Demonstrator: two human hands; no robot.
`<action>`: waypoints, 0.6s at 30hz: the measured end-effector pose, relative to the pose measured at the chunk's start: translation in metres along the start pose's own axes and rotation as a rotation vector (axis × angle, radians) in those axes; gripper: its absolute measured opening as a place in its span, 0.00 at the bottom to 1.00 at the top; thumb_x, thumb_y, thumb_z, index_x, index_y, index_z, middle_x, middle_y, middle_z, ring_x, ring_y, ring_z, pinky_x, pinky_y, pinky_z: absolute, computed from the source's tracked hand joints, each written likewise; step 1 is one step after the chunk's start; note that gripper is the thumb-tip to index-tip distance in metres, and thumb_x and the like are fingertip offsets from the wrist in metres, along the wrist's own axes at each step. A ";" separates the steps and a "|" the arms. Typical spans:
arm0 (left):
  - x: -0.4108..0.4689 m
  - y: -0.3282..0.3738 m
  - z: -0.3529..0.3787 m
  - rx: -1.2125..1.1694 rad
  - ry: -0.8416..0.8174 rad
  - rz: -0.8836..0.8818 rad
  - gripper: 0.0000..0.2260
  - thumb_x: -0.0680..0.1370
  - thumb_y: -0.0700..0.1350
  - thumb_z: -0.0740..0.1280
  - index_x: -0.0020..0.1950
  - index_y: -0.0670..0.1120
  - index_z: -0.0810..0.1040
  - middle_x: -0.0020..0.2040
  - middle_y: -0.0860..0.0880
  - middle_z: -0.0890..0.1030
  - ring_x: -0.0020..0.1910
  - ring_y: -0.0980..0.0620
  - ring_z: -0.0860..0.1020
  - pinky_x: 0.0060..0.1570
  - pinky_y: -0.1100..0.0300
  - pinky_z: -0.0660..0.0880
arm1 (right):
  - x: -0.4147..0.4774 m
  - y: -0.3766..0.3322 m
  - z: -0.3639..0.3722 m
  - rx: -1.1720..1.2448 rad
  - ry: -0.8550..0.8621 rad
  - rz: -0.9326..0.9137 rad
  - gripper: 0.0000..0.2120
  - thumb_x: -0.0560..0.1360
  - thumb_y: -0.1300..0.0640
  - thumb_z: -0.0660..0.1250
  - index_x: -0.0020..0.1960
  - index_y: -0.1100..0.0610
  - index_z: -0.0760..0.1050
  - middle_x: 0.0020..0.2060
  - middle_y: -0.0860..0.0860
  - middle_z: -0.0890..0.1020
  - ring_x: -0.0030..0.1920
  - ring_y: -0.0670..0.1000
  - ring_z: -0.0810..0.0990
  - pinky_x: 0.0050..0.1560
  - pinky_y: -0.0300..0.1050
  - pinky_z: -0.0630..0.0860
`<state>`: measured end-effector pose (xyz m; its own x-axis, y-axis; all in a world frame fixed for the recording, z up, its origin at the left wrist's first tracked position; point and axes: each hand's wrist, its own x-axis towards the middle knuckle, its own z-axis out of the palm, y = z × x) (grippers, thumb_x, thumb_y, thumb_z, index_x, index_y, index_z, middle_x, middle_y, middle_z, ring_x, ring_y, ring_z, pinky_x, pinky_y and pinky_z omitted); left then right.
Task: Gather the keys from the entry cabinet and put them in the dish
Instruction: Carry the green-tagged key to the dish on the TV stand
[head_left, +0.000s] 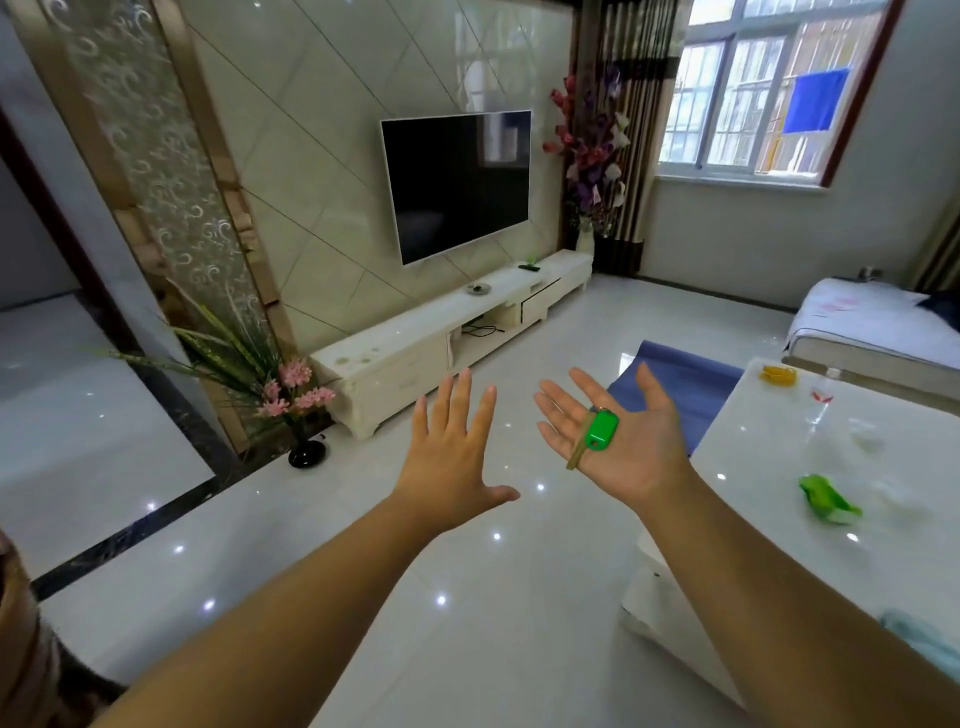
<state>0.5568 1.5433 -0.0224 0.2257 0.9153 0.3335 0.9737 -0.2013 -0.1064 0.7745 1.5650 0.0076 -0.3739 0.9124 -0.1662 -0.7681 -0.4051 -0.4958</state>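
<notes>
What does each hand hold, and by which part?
A green-tagged key lies loose on the open palm of the right hand, ungripped; the left hand holds nothing.

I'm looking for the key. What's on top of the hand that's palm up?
A key with a green tag lies on the open palm of the right hand. The tag covers the key's top, hiding it.

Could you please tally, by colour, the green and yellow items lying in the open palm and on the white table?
Green: 2 (brass key with a green plastic tag on the right hand; crumpled green wrapper on the glossy white table)
Yellow: 1 (crumpled yellow item at the table's far edge)
Total: 3
</notes>
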 end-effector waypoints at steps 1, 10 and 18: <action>0.020 -0.002 0.007 0.000 -0.009 -0.003 0.60 0.63 0.75 0.66 0.76 0.49 0.31 0.77 0.42 0.34 0.74 0.42 0.31 0.68 0.43 0.33 | 0.019 -0.011 -0.004 0.004 -0.001 0.000 0.34 0.73 0.34 0.63 0.68 0.57 0.74 0.63 0.64 0.79 0.62 0.65 0.80 0.55 0.62 0.79; 0.187 -0.028 0.058 0.038 -0.042 -0.055 0.60 0.63 0.74 0.66 0.76 0.49 0.30 0.77 0.41 0.33 0.74 0.41 0.30 0.67 0.42 0.30 | 0.188 -0.104 -0.009 -0.034 0.042 0.032 0.33 0.74 0.34 0.63 0.67 0.58 0.74 0.61 0.64 0.80 0.60 0.64 0.81 0.55 0.60 0.78; 0.312 -0.060 0.107 0.043 -0.004 -0.048 0.59 0.64 0.73 0.67 0.77 0.48 0.34 0.77 0.41 0.35 0.74 0.41 0.31 0.71 0.39 0.39 | 0.315 -0.147 -0.013 -0.044 0.046 0.063 0.33 0.74 0.34 0.62 0.67 0.57 0.75 0.61 0.63 0.81 0.61 0.63 0.80 0.57 0.60 0.78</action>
<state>0.5657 1.8786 -0.0124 0.1785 0.9250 0.3354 0.9812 -0.1419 -0.1309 0.7763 1.9125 0.0175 -0.3958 0.8873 -0.2368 -0.7196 -0.4598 -0.5203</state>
